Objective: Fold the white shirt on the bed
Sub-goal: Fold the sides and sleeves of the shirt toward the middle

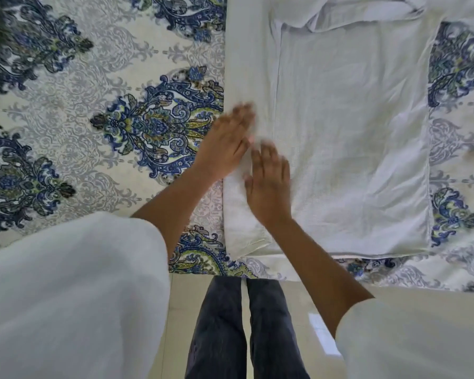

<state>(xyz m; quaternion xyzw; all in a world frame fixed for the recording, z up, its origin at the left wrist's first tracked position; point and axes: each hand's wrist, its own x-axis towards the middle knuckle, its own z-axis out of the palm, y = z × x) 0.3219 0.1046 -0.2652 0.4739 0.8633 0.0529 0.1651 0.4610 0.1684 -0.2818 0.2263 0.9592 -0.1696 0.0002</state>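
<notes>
Left hand (227, 140): flat, fingers straight and together, holding nothing. The fingertips were over the left edge of the white shirt (353, 132), the heel over the patterned bed (93, 77).

Right hand (268, 181): also flat, fingers straight, nothing gripped, lying on the cloth just beside the left hand.

Both sets of fingertips were blurred, so I couldn't tell if they pressed the cloth or skimmed just above it.

The shirt lay spread flat on the bed, near its front edge. The collar (337, 17) was on the far side and the hem (340, 251) toward the person, roughly parallel to the bed edge. The left side looked folded inward as a long strip (246, 64) running from collar to hem, and both hands sat on the lower part of it. The right edge lay straight and looked unfolded. Cloth was bunched by the collar; I couldn't tell how the sleeves lay.

My read: the step in hand was flattening the left lengthwise fold, so the task was early, about a third done.

Next move as I judged it: pinch the right edge at shoulder and hem and carry it across to mirror the left strip, keeping the edges parallel. After that, hem up to collar. The cloth looked thin, so it would probably need another flat-hand pass.
</notes>
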